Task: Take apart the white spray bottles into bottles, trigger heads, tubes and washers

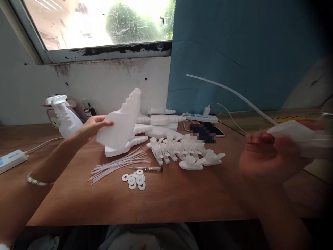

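My left hand grips a white plastic spray bottle body by its lower side, tilted with its open neck up and to the right. At the right, my right hand is closed around a white trigger spray head, blurred by motion. From that head a long, thin dip tube curves up and to the left. Below the bottle body lie a bundle of loose white tubes, a small screwdriver and a heap of white ring washers. Several more white spray heads are grouped mid-table.
More bottle bodies lie stacked at the back. An assembled spray bottle stands at the left by a small dark bottle. Power strips with cords and a phone rest on the brown table.
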Action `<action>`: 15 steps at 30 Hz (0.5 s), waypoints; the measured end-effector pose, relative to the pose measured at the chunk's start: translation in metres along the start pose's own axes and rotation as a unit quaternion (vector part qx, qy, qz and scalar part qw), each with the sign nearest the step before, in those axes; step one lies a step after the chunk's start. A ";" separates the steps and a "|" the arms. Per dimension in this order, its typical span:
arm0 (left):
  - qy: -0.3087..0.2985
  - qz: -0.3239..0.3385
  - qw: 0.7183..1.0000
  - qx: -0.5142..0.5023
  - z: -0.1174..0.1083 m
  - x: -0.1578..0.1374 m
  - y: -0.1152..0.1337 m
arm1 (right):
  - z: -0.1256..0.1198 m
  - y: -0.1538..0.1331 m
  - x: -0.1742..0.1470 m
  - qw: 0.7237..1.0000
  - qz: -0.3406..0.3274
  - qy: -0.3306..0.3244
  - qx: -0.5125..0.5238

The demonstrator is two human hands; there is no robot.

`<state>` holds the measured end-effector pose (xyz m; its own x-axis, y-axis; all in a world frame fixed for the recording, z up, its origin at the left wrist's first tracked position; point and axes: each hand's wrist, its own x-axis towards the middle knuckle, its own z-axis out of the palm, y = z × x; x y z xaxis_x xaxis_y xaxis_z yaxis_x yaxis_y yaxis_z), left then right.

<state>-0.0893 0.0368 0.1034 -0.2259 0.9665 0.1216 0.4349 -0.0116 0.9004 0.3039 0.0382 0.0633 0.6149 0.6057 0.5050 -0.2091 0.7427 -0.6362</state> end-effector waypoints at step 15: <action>0.048 0.298 0.799 0.521 0.198 0.167 0.036 | -0.033 0.046 -0.016 0.920 -0.347 -0.108 -0.145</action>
<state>0.0613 0.2486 0.0730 0.2474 0.8441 0.4757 0.9680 -0.1944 -0.1585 0.3093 0.0532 0.0070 0.3511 0.0812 0.9328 0.4077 0.8836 -0.2304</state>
